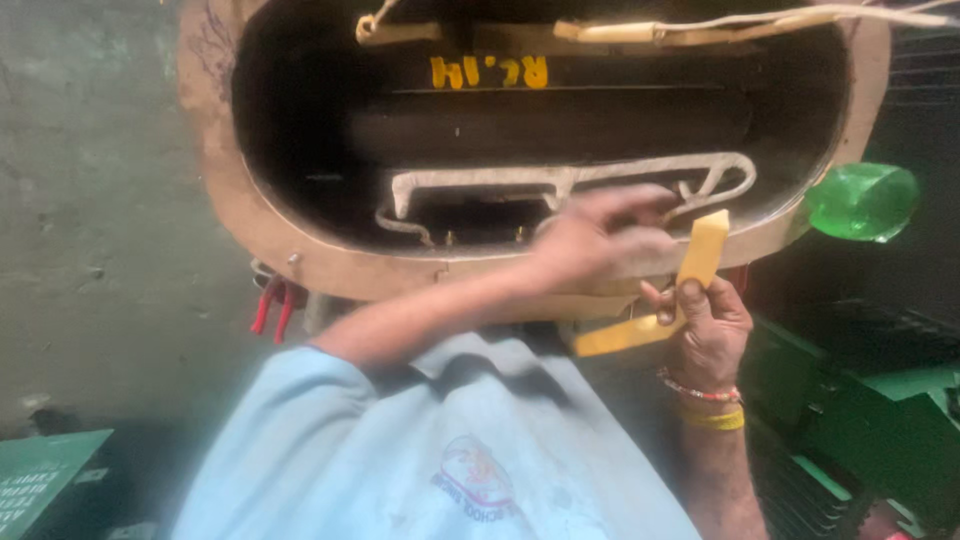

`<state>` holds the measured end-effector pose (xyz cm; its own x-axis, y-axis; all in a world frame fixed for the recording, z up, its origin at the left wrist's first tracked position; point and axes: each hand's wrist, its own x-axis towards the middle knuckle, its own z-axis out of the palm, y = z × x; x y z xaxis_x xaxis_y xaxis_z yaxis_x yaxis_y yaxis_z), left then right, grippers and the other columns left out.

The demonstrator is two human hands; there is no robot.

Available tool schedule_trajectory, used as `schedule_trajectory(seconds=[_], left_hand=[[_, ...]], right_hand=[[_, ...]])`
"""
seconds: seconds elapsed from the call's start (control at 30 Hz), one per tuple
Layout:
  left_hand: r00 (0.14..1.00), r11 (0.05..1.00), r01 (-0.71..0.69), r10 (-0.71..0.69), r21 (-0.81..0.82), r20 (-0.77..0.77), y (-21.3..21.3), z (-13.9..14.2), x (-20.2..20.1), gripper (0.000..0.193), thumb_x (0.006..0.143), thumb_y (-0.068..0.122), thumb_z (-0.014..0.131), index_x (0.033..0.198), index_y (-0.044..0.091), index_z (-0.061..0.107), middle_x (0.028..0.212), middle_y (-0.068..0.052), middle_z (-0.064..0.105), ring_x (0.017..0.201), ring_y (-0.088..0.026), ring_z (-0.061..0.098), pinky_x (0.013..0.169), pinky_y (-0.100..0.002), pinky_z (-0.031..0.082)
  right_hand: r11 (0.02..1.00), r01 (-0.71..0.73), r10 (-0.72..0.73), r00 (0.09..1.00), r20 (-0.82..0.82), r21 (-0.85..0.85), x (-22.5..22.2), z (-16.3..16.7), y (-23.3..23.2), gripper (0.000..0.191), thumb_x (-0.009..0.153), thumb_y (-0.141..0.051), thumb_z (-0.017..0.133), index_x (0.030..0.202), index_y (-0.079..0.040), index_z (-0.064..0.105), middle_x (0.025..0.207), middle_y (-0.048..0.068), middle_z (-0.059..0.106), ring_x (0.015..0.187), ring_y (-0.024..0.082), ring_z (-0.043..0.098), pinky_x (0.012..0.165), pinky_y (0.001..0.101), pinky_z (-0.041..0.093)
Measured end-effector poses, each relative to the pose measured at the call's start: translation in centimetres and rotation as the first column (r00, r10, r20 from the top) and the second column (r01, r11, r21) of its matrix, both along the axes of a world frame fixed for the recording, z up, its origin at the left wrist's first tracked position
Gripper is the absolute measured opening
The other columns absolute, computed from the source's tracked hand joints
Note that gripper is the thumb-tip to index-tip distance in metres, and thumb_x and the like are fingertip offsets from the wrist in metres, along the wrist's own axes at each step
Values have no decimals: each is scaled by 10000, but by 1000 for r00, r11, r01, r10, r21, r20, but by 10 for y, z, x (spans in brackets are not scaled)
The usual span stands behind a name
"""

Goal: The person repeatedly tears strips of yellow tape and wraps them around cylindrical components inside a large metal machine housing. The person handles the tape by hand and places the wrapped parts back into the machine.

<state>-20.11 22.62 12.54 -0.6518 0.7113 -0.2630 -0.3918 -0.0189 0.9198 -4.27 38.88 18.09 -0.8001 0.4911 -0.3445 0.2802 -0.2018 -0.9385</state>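
Note:
A big oval motor housing (230,200) with a brown rim and a dark hollow fills the upper view. Pale sleeved wire loops (560,178) lie along its lower inside edge. My left hand (590,240) reaches across into the opening, its blurred fingers stretched onto those pale loops; whether it grips them is unclear. My right hand (712,330), with bands on the wrist, pinches a bent yellow strip (700,250) just below the rim, beside the left hand.
A green plastic bottle (862,200) sticks out at the housing's right. Red-handled pliers (272,305) hang under the rim at left. Green machine parts (860,420) stand at lower right, a green board (45,470) at lower left. More pale cords (700,28) cross the top.

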Motion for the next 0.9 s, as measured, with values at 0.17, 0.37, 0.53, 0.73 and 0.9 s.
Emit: schedule_trajectory(seconds=[0.17, 0.37, 0.53, 0.73, 0.9], left_hand=[[731, 889, -437, 261, -138, -631, -25, -125, -145, 347, 907, 111, 689, 1248, 47, 672, 1012, -113, 697, 849, -229, 689, 709, -344, 600], [637, 917, -145, -201, -372, -744, 23, -204, -208, 232, 929, 261, 698, 1050, 72, 752, 1003, -179, 733, 959, -327, 674, 818, -437, 538], [823, 991, 80, -4, 110, -568, 67, -202, -210, 320, 1030, 200, 523, 1216, 83, 756, 1146, -133, 805, 1088, -231, 746, 976, -374, 552], [907, 990, 127, -139, -55, -399, 99, -172, -209, 342, 946, 216, 802, 1214, 22, 718, 1091, -143, 778, 1010, -192, 726, 893, -337, 577], [932, 970, 207, -157, 126, -327, 87, -184, -210, 297, 1009, 11, 586, 1285, 5, 696, 1072, -123, 791, 1007, -174, 716, 905, -330, 576]], right_hand=[[995, 99, -94, 979, 182, -21, -28, -15, 23, 168, 1111, -118, 567, 1215, 6, 614, 907, 80, 683, 640, 99, 596, 797, 410, 650], [964, 125, -77, 977, 201, -236, -108, -65, 34, 172, 1082, -153, 505, 1120, -7, 586, 937, 114, 687, 627, 110, 622, 714, 405, 664], [924, 278, -209, 942, 261, -261, -146, -111, 57, 185, 1063, -147, 505, 1170, -18, 583, 986, 138, 685, 642, 129, 646, 731, 411, 661], [832, 310, -178, 935, 306, -461, -191, -175, 87, 118, 1068, -133, 530, 1172, -102, 576, 1009, 81, 681, 610, 123, 611, 727, 420, 641], [851, 327, -186, 919, 347, -411, -226, -183, 74, 98, 1041, -145, 567, 1075, -125, 656, 969, 60, 723, 600, 119, 595, 714, 417, 620]])
